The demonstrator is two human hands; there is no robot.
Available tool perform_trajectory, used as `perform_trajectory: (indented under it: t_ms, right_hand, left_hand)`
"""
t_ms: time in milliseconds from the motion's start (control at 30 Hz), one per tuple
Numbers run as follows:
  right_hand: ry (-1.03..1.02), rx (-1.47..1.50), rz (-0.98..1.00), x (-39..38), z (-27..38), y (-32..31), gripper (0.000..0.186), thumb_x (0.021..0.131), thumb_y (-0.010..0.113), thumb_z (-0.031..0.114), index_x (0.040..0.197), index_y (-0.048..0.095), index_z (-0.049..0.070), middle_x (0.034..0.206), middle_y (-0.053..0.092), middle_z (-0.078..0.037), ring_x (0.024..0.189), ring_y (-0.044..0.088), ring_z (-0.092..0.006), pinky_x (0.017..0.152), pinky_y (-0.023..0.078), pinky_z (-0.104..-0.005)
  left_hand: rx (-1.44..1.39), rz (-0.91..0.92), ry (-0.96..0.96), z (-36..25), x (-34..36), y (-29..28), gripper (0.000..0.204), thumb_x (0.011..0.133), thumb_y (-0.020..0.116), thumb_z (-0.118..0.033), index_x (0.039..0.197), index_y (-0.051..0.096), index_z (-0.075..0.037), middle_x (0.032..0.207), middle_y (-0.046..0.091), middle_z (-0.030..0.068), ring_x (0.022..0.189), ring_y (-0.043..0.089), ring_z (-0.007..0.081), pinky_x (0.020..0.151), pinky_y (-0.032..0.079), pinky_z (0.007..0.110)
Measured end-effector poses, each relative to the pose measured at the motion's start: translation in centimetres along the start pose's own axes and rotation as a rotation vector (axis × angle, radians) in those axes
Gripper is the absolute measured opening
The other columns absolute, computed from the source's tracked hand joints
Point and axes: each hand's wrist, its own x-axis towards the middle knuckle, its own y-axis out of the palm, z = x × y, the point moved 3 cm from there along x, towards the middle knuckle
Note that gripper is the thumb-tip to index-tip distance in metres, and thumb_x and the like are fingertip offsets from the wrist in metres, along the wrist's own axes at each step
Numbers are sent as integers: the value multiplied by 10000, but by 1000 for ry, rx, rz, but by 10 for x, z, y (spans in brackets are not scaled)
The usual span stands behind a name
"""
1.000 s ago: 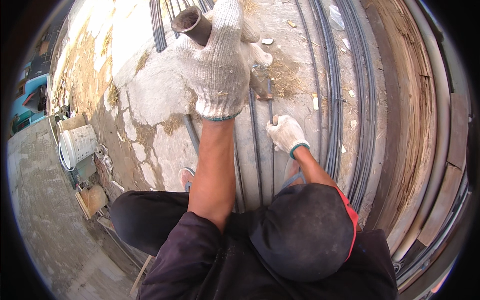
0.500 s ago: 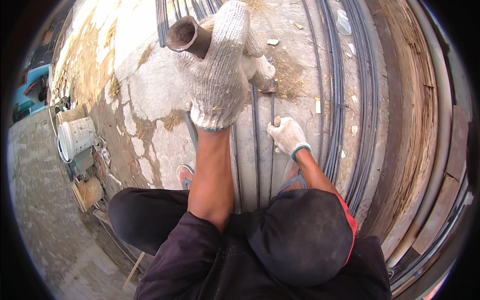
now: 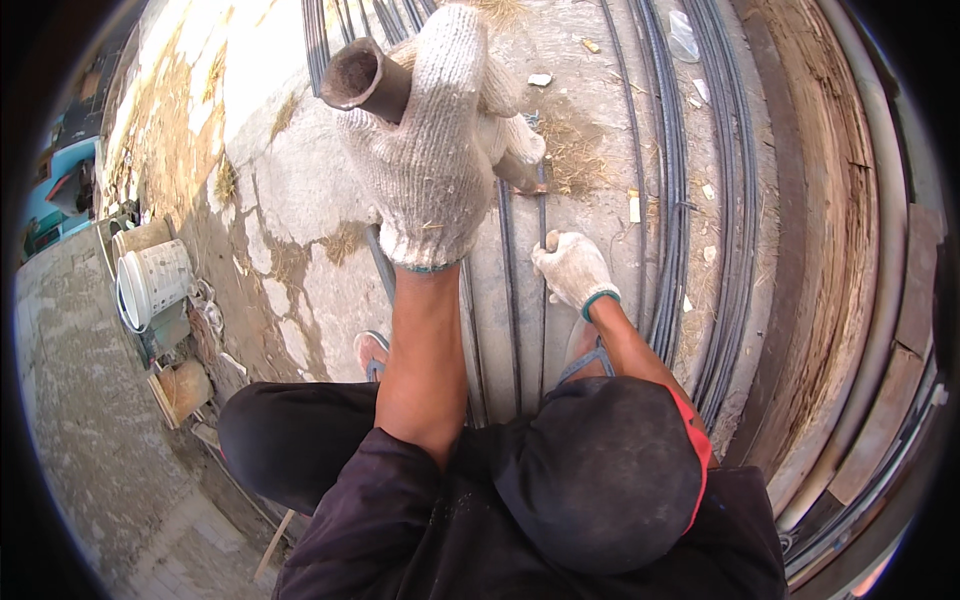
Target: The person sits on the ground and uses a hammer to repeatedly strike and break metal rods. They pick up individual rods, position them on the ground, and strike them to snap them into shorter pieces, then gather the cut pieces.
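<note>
Close to the camera, my left hand point(image 3: 425, 170) in a white knit glove is wrapped round a dark rusty metal pipe point(image 3: 385, 90), its open top toward me. The pipe slants down to the right, its lower end at a small rusty metal piece point(image 3: 538, 189) on a thin steel bar; whether they touch I cannot tell. Further down that bar point(image 3: 543, 340), my gloved right hand point(image 3: 565, 265) is closed on it, just above my right foot. Other bars point(image 3: 510, 300) lie alongside on the concrete.
Bundles of long bars point(image 3: 715, 180) run along the right, beside weathered planks point(image 3: 820, 200) and a long pipe point(image 3: 870, 120). At the left are white buckets point(image 3: 150, 285), boards point(image 3: 180, 390) and a blue structure point(image 3: 65, 165). My sandalled feet point(image 3: 372, 350) rest between bars.
My left hand and the pipe's top have shifted slightly left and down since a second ago. My right hand stays closed on the bar in much the same place.
</note>
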Motion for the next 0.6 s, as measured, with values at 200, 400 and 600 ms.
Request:
perform_trajectory:
  t_ms: [200, 400, 600]
  right_hand:
    - [-11, -11, 13, 3, -2, 1, 336, 961, 603, 330, 970, 770, 39, 921, 751, -248, 934, 734, -434, 885, 585, -489]
    - [50, 17, 14, -1, 4, 1, 332, 965, 600, 327, 969, 773, 44, 908, 755, -237, 912, 744, -421, 877, 587, -484]
    - [-13, -27, -1, 6, -2, 7, 341, 972, 601, 333, 974, 773, 38, 903, 760, -233, 878, 758, -395, 877, 592, -479]
  left_hand:
    - [222, 45, 107, 0, 8, -5, 147, 1077, 677, -215, 1068, 700, -71, 925, 663, -1, 809, 638, 94, 665, 519, 249]
    - [10, 95, -11, 3, 10, -2, 158, 1081, 672, -226, 1072, 700, -70, 899, 660, -5, 775, 636, 94, 626, 511, 242]
    - [-32, 198, -13, -2, 8, -3, 158, 1079, 675, -226, 1063, 702, -71, 886, 659, -5, 755, 633, 92, 608, 509, 242]
